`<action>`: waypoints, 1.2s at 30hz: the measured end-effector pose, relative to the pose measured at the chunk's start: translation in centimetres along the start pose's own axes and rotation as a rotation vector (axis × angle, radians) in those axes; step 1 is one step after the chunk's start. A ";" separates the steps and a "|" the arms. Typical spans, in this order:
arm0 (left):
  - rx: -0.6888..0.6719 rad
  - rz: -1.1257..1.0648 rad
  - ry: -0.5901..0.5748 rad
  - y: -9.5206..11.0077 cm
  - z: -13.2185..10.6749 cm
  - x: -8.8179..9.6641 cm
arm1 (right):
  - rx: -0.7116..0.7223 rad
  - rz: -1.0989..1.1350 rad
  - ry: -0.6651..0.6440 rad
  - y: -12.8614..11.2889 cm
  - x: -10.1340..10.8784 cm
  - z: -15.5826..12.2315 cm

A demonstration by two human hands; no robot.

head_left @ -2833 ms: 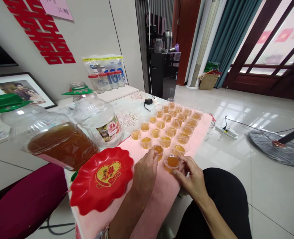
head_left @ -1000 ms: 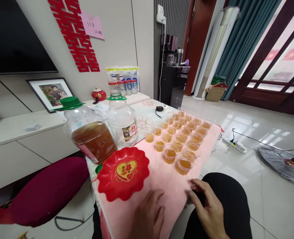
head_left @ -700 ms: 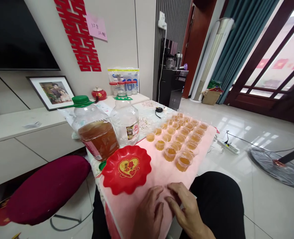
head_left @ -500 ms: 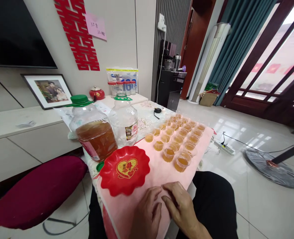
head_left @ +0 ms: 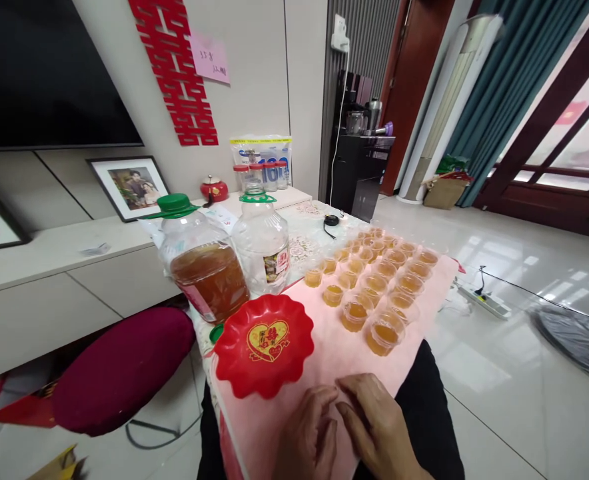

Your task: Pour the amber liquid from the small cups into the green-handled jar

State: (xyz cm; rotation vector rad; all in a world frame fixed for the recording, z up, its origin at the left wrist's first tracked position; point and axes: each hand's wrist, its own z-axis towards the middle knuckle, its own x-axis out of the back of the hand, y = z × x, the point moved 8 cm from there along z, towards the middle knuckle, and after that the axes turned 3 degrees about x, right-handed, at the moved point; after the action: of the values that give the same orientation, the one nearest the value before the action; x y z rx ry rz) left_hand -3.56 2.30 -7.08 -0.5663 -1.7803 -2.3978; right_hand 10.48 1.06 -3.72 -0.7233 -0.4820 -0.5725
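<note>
My left hand (head_left: 310, 430) and my right hand (head_left: 378, 425) rest near the table's front edge, on the pink cloth (head_left: 319, 353). Fingers of both are loosely curved, thumbs apart from them, and I see nothing held. The two sets of fingertips nearly meet. Just beyond my left hand sits a red scalloped plate (head_left: 239, 373) with a gold heart print. Rows of small clear plastic cups (head_left: 385, 332) of amber liquid stand to the right, beyond my right hand.
Behind the plate stand a large jug (head_left: 209, 280) of brown liquid with a green cap and a clear, empty-looking jug (head_left: 259, 247). A maroon stool (head_left: 124, 373) is at the left. A power strip (head_left: 484, 301) and cables lie on the floor to the right.
My view has turned to the left, so the surroundings appear shifted right. Both hands keep nearly the same pose, and the plate, cups and jugs stay in place on the table.
</note>
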 end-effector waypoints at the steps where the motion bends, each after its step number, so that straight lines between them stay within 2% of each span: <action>1: 0.012 -0.001 0.016 0.2 -0.1 0.3 | -0.010 0.000 -0.016 0.1 -0.1 0.1; 3: 0.012 0.014 0.002 0.5 -0.1 0.8 | -0.030 0.002 -0.039 0.3 -0.3 0.5; 5: -0.007 0.034 -0.064 0.8 0.1 1.4 | -0.041 0.013 -0.052 0.2 -0.4 0.9; 8: 0.005 0.058 -0.130 1.1 0.9 3.1 | -0.047 0.041 -0.059 -0.1 -0.2 1.8; 13: 0.140 0.293 -0.074 1.5 2.3 7.7 | -0.001 0.085 -0.071 -0.9 -0.1 3.1; 15: 0.147 0.412 -0.029 2.3 2.7 9.4 | -0.001 0.081 -0.048 -0.9 -0.1 3.6; 18: 0.109 0.523 0.059 4.2 2.7 10.7 | -0.031 0.055 -0.071 -1.3 -0.4 4.4; 22: 0.037 0.679 0.297 7.0 2.2 11.8 | 0.079 -0.060 -0.024 -4.0 0.2 5.9; 24: -0.056 0.792 0.411 8.1 1.9 11.9 | 0.162 -0.163 0.046 -5.4 0.6 6.4; 26: -0.163 0.887 0.469 8.4 1.8 11.8 | 0.204 -0.246 0.102 -5.9 0.5 6.7; 29: -0.204 0.952 0.470 7.1 1.8 11.6 | 0.184 -0.310 0.131 -5.2 -0.4 6.8; 33: -0.126 0.937 0.457 5.1 1.6 11.6 | 0.179 -0.328 0.114 -4.5 -1.4 6.7; 36: -0.081 0.918 0.407 4.3 1.6 11.2 | 0.177 -0.315 0.105 -4.3 -1.4 6.6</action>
State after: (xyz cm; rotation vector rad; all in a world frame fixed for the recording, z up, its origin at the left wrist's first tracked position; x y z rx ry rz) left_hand -12.26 3.95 1.17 -0.6496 -0.9440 -1.7588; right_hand 5.34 3.70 1.85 -0.4477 -0.5457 -0.8471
